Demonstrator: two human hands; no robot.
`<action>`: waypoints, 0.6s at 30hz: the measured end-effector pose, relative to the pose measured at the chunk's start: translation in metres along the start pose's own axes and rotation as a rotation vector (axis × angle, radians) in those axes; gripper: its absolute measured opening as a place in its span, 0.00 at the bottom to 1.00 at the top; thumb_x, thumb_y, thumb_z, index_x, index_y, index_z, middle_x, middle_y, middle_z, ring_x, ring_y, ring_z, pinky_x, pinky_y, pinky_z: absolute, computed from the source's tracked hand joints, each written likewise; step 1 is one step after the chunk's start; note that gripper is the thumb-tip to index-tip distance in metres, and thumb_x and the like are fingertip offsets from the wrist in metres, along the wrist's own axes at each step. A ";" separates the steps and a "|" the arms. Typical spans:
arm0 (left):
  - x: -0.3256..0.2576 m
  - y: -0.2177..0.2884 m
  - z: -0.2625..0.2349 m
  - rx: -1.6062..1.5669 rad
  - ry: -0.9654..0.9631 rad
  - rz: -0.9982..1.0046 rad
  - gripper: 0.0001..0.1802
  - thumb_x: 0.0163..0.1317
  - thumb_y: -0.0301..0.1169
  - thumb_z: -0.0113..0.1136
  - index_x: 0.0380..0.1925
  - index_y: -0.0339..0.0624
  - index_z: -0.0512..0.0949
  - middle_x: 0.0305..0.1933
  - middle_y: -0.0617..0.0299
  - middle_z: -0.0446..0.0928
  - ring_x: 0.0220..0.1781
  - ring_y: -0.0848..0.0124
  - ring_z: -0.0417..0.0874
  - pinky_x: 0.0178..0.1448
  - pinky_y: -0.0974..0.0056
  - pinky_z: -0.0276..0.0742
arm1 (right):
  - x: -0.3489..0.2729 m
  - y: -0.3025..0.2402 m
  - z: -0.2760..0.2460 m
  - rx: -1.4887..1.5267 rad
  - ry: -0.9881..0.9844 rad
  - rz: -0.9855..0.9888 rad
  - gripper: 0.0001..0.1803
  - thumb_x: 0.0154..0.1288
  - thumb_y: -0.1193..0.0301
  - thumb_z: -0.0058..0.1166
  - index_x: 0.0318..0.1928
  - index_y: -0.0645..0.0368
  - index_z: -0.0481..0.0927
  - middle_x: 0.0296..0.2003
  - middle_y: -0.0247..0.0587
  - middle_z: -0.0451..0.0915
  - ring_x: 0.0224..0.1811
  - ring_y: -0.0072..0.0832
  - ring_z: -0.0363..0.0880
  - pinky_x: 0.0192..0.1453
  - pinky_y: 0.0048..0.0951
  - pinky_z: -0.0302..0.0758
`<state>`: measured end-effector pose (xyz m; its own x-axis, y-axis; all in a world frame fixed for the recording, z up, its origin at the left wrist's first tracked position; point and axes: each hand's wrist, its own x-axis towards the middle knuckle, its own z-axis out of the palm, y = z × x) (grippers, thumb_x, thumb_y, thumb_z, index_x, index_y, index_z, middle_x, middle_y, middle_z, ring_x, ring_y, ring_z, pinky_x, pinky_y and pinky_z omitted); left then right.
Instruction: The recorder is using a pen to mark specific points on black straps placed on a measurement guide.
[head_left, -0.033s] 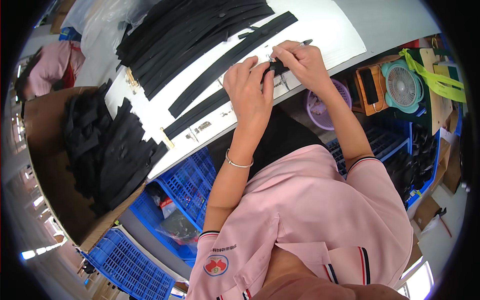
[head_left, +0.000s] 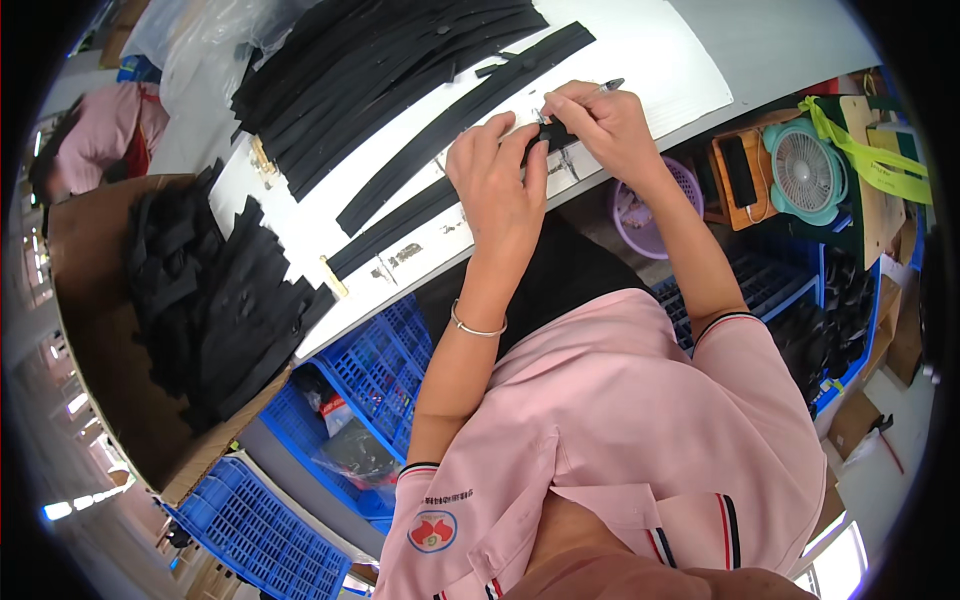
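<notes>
A dark-ended pen [head_left: 612, 86] is pinched in my right hand [head_left: 612, 130], tip turned down toward the white board [head_left: 690, 70]. My left hand [head_left: 495, 185] lies over a narrow black fabric strip [head_left: 395, 230], its fingers spread and the thumb apart. The far end of this strip reaches the pen tip, partly hidden by my fingers. Just beyond it, another black strip [head_left: 450, 130] lies alone on the board. A thick pile of black strips [head_left: 380, 85] covers the back of the board.
At left, a cardboard box [head_left: 95, 270] holds many black pieces [head_left: 215, 300]. Blue crates [head_left: 265, 530] stand below the table edge. Right of me are a purple basket [head_left: 655, 245], a phone [head_left: 738, 170] and a teal fan [head_left: 803, 170]. A person in pink [head_left: 105, 135] is at far left.
</notes>
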<state>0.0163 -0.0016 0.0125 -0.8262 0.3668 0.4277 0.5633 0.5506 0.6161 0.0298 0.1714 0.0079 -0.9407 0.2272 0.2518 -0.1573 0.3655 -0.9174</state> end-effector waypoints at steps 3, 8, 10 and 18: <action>-0.001 -0.001 0.001 -0.015 -0.005 -0.003 0.11 0.61 0.30 0.72 0.43 0.42 0.87 0.55 0.59 0.83 0.60 0.57 0.77 0.67 0.55 0.66 | 0.000 0.001 -0.002 -0.058 -0.008 -0.028 0.13 0.73 0.66 0.60 0.37 0.64 0.88 0.27 0.39 0.87 0.23 0.26 0.81 0.31 0.26 0.75; -0.001 0.000 0.001 -0.004 0.003 -0.006 0.11 0.61 0.30 0.72 0.44 0.43 0.88 0.54 0.58 0.83 0.59 0.57 0.78 0.67 0.54 0.66 | 0.000 0.001 -0.003 -0.220 -0.074 -0.026 0.13 0.74 0.68 0.58 0.39 0.67 0.87 0.31 0.40 0.87 0.28 0.25 0.82 0.35 0.25 0.77; -0.002 0.000 0.002 0.001 0.007 -0.004 0.11 0.61 0.30 0.73 0.44 0.43 0.88 0.54 0.58 0.83 0.59 0.57 0.78 0.67 0.54 0.66 | 0.000 0.000 -0.002 -0.232 -0.114 0.013 0.12 0.76 0.71 0.57 0.40 0.70 0.86 0.35 0.41 0.88 0.33 0.23 0.82 0.39 0.24 0.78; -0.003 0.001 0.003 0.023 0.037 0.030 0.11 0.58 0.29 0.74 0.41 0.43 0.88 0.53 0.58 0.83 0.59 0.57 0.78 0.66 0.54 0.68 | -0.009 0.003 -0.005 0.064 -0.057 0.000 0.10 0.70 0.71 0.61 0.34 0.65 0.86 0.28 0.36 0.86 0.22 0.22 0.77 0.29 0.23 0.71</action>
<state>0.0196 -0.0001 0.0095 -0.8075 0.3562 0.4702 0.5875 0.5569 0.5871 0.0389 0.1748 0.0043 -0.9561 0.1745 0.2355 -0.1745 0.3067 -0.9357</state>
